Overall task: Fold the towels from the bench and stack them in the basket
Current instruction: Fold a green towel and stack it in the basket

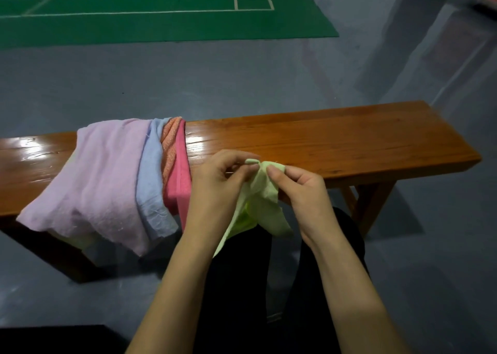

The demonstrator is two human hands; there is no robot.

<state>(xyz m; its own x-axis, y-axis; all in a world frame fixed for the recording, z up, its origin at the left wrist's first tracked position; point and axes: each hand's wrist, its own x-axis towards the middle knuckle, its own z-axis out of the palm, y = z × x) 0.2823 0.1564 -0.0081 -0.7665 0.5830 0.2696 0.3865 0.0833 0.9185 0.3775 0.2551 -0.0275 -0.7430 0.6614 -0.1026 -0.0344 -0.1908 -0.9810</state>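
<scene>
- Black trousers [242, 286] fill the nearest part of the view, with both bare forearms reaching forward over them.
- Pale green towel [259, 200] hangs between the two hands, bunched at its top edge and trailing down over the lap, just in front of the near edge of the surface [336, 144].
- Left hand [217, 181] has its grip pinching the top edge of the green towel between thumb and fingertips, fingers curled.
- Right hand [304, 192] has its grip pinching the same top edge just beside the left, thumb on the cloth and fingers curled behind it.
- Glossy brown wood makes up the surface, which runs across the view; its right half is bare wood with a leg showing underneath.
- Draped over the left part of the surface lies a pile of towels, hanging over the near edge: a pink towel [99, 181] on top, a light blue towel [152, 181] beside it, then an orange towel [170, 149] and a coral-red towel [178, 181] nearest the left hand.
- Grey-blue floor [215, 79] lies beyond the surface.
- Farthest off lies a green court mat [161, 23] with white lines.
</scene>
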